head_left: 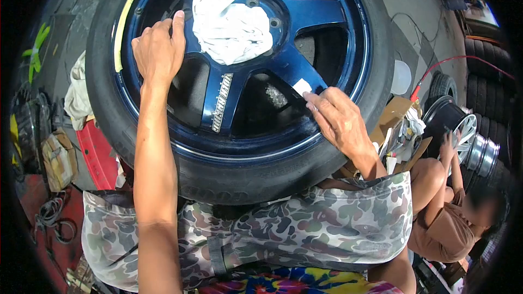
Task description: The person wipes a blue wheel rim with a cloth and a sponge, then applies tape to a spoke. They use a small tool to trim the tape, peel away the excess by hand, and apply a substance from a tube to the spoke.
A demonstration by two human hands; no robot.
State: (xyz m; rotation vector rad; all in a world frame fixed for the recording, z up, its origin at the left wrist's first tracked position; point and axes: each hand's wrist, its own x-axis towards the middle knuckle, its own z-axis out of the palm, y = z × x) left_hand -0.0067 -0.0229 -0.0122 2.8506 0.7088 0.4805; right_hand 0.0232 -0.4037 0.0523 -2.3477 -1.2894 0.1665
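Note:
A blue alloy wheel (318, 13) with a black tyre (256, 179) lies face up in front of me, against my lap. My left hand (159, 51) grips the wheel at a left spoke, fingers bent over into the gap and partly hidden, thumb along the spoke. Between the thumb and fingers of my right hand (340, 117) is a small white piece of sheet (301, 86), pressed to the lower right spoke. A crumpled white cloth (231, 27) covers much of the hub. White lettering (222, 103) marks the lower spoke, and yellow tape (121, 38) follows the rim's left edge.
On the right, another person (447, 223) sits low with a hand at a silver wheel (466, 136). Stacked tyres (485, 87) stand behind. A cardboard box (400, 117) of papers is beside my tyre. A red hose (436, 68) crosses the right; cables (52, 212) lie left.

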